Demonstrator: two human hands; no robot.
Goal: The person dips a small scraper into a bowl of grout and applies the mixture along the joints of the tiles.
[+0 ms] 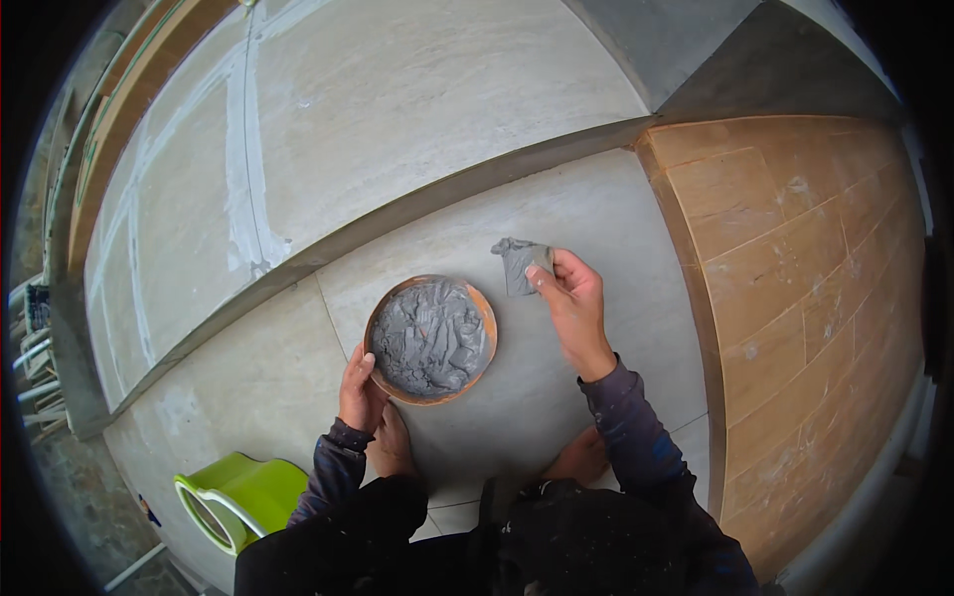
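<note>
My left hand (pixel 359 391) grips the lower left rim of a round, shallow orange-brown bowl (pixel 489 320), thumb on the edge. Thick grey paste (pixel 427 340) with a rough, ridged surface fills the bowl. To the right of the bowl and a little higher in view, my right hand (pixel 578 310) pinches a flat, squarish scraper (pixel 521 270) between thumb and fingers. Grey paste coats the scraper and bulges along its upper left edge. The scraper is apart from the bowl.
Pale tiles (pixel 616 238) form the floor around my bare feet (pixel 392 447). A raised tiled step (pixel 447 89) with white-smeared joints runs along the far side. Wood-look tiles (pixel 795 298) rise at right. A lime-green plastic stool or container (pixel 260 497) is at lower left.
</note>
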